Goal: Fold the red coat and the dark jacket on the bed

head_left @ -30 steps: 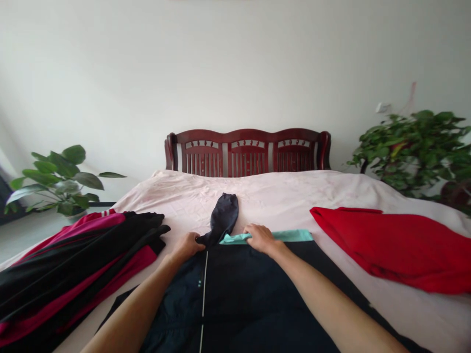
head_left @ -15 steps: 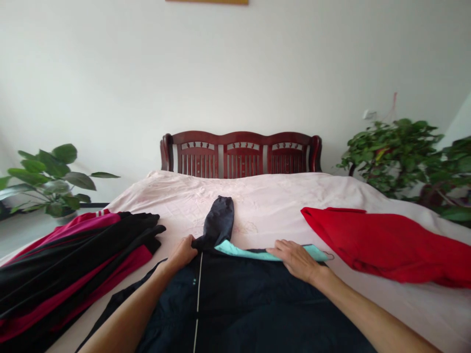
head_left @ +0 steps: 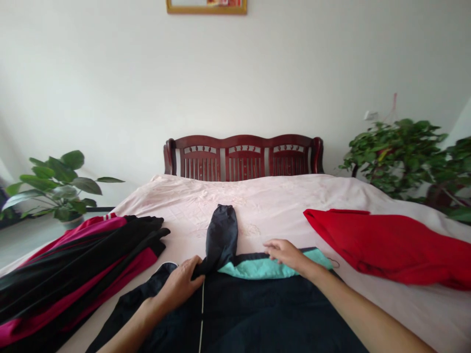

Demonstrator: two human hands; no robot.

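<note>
A dark navy jacket (head_left: 265,314) with thin white piping lies spread on the bed in front of me. One sleeve (head_left: 222,233) with a gathered cuff points toward the headboard. Along its far edge a turquoise band (head_left: 257,268) is turned up, and a thin cord loop sticks out at its right end. My left hand (head_left: 182,283) pinches the jacket's fabric at the base of that sleeve. Just over the turquoise band hovers my right hand (head_left: 287,254), its fingers loosely stretched to the left and holding nothing.
Black and magenta clothes (head_left: 84,260) lie in a pile at the left, and a folded red garment (head_left: 382,245) at the right. Under everything is a pale pink bedsheet (head_left: 279,201). Beyond stands a dark red wooden headboard (head_left: 245,159). Potted plants (head_left: 62,186) flank the bed.
My right hand has lifted off the turquoise band, which now shows wider. My left hand keeps hold of the jacket near the sleeve. The view has tilted up slightly.
</note>
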